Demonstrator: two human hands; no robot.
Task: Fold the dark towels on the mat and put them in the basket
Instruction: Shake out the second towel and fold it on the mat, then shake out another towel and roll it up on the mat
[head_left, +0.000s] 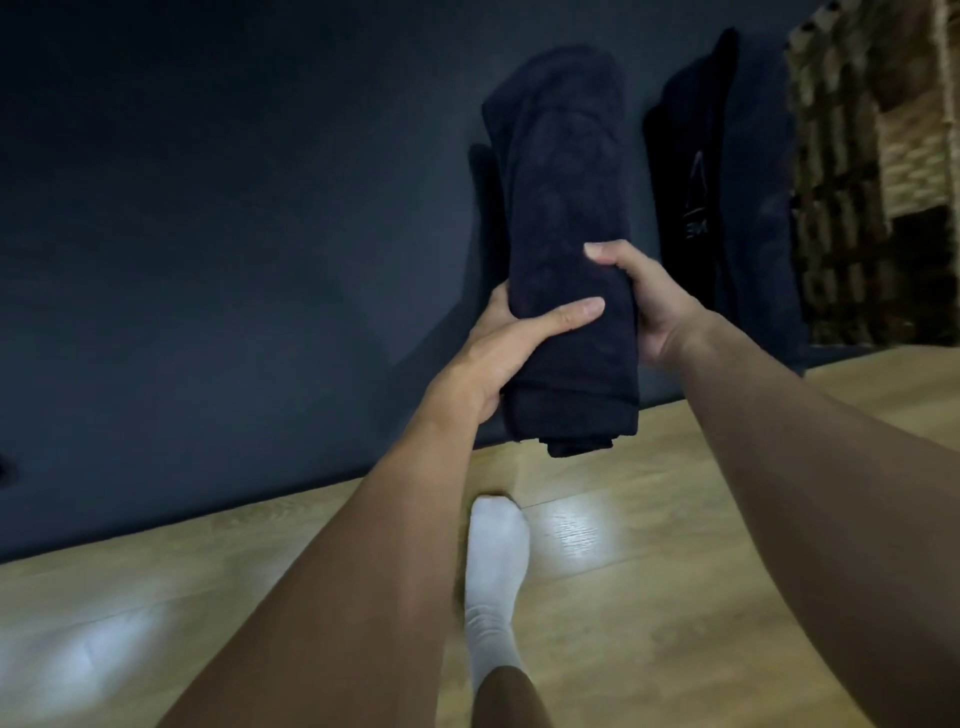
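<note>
Both hands clamp one folded dark towel (566, 208) from opposite sides. The left hand (498, 358) cups its left edge, thumb (571, 314) laid flat across the front and fingers hidden behind. The right hand (649, 306) wraps the right edge, its thumb (605, 254) hooked over the front higher up. The towel is a long, thick bundle pointing away from the person.

Nearest, a foot in a white sock (496, 551) stands on the wooden floor (675, 571), below the forearms. The towel's lower end shows over the near edge of the dark mat (234, 234). Farther right, a second dark cloth (748, 182) lies on the mat, just beside the woven basket (857, 182) in the far right corner.
</note>
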